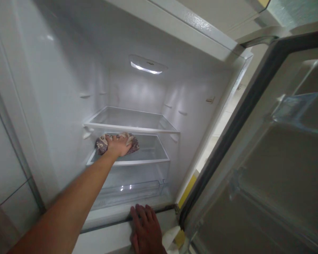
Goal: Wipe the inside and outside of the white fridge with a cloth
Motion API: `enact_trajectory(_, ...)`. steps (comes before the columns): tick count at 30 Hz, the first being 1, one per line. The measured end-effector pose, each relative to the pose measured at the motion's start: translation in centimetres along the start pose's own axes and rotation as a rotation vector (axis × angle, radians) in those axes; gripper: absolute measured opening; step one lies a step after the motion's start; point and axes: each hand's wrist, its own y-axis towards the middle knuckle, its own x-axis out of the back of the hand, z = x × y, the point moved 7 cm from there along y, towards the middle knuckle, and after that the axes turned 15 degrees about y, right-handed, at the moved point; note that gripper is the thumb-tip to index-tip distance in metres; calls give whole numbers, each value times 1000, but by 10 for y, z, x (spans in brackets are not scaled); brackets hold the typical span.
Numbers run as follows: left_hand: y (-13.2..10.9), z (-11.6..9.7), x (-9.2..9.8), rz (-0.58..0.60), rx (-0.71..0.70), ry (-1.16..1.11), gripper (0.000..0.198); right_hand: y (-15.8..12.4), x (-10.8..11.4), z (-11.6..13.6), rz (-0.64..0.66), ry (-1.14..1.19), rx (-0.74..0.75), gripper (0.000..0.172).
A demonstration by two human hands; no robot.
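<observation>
White refrigerator [69,70] interior, empty. I am pressing a patterned cloth [102,144], bunched in my left hand [118,145], at the lower glass shelf [151,151]'s left end; its right end is seemingly awaiting wiping. My right hand [145,229] is resting spread, empty, on the bottom ledge [106,215].
</observation>
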Motion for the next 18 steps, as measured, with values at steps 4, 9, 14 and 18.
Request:
enact_trajectory(4,27,-29,-2,-17,19,-38,70,-2,-7,-4,3,3,5,88)
enact_trajectory(9,50,-73,1,-42,-18,-90,66,-4,-15,-7,-8,-9,13,89)
enact_trajectory(14,41,-97,11,-69,-92,-115,64,-1,-4,-2,-5,10,-14,85)
enact_trajectory(18,11,-103,23,-110,-178,-117,61,0,0,0,18,13,-25,83)
